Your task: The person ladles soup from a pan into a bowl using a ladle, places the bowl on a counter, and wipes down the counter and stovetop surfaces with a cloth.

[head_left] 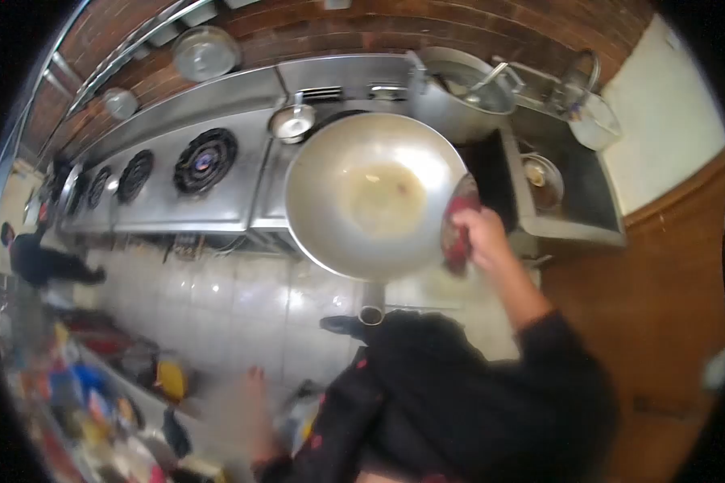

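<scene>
A large metal wok (330,197) fills the middle of the view, its near part reaching past the stove's front edge. A little pale yellowish liquid (387,201) with a small brown spot lies in its bottom. My right hand (483,233) is closed at the wok's right rim, with a dark red folded cloth (461,225) between fingers and metal. The wok's hollow handle (371,310) points toward my body, with neither hand on it. Low on the left, my left hand (256,406) is smeared by motion, away from the wok and near a cluttered counter.
Burners (206,161) line the steel stove (242,189). A small pan (292,122) sits behind the wok. A big pot (451,113) with a ladle (488,80) stands back right, beside a sink area holding a bowl (544,181). Another person (48,262) is at far left.
</scene>
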Available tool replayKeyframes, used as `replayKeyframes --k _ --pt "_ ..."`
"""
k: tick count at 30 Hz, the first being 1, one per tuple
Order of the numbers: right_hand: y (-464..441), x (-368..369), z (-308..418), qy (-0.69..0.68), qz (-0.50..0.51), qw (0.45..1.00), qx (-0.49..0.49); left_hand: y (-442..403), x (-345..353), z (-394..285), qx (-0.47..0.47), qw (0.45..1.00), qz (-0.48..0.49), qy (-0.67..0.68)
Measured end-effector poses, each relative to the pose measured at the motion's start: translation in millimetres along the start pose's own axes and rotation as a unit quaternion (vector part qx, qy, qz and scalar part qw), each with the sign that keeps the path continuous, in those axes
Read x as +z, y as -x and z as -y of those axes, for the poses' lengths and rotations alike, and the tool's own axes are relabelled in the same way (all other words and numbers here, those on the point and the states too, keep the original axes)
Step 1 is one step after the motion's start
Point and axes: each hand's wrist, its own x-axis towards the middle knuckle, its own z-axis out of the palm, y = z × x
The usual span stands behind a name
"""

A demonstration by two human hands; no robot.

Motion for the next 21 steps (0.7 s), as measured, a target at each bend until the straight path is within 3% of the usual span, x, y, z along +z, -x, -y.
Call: replayKeyframes --k 2,3,5,6,7,8,11,14,17,18,19,20,21 --pt "-9.7 -68.3 3.2 -0.02 -0.058 0.997 0.036 -3.8 38.2 55.5 0.09 0.989 -0.03 -0.113" --pt "25.2 -79.5 17.4 -0.068 -0.081 0.994 0.024 -4.1 55.1 93.1 0.098 0.99 -0.024 -0.1" --pt "40.7 -132.3 33.7 -0.067 -0.142 0.987 0.019 20.0 89.3 118.4 -0.06 0.986 0.138 -0.065" --pt "51.4 -156.4 37.8 -0.076 -0.168 0.982 0.03 49.7 117.5 118.3 0.119 0.951 0.157 -0.238" --pt "57.7 -175.7 45.2 -0.086 -0.19 0.977 0.039 80.7 145.5 115.3 0.293 0.863 0.104 -0.398" --pt "62.8 -190.7 52.6 -0.085 -0.225 0.97 0.021 102.4 165.6 110.2 0.309 0.855 0.118 -0.4" --pt "56.8 -248.2 67.7 -0.089 -0.306 0.947 -0.038 140.1 200.6 84.5 0.169 0.911 0.225 -0.3" --pt "21.9 -324.6 75.2 -0.117 -0.288 0.948 -0.069 158.7 223.9 62.0 0.065 0.934 0.26 -0.238" --pt "-35.0 -387.0 75.5 -0.095 -0.265 0.958 -0.045 173.4 251.4 36.9 0.046 0.933 0.262 -0.244" --pt "-95.4 -459.3 51.1 -0.152 -0.207 0.966 -0.036 174.0 260.9 26.0 0.06 0.925 0.257 -0.274" --pt "-111.7 -457.9 57.8 -0.086 -0.245 0.965 -0.033 176.0 270.9 15.3 0.066 0.919 0.248 -0.298" --pt "-119.0 -427.0 69.1 -0.135 -0.315 0.939 -0.039 176.2 277.6 2.8 0.065 0.92 0.232 -0.31" --pt "-139.0 -444.5 65.4 -0.082 -0.291 0.953 -0.015 173.0 278.9 -11.7 0.035 0.935 0.2 -0.291"
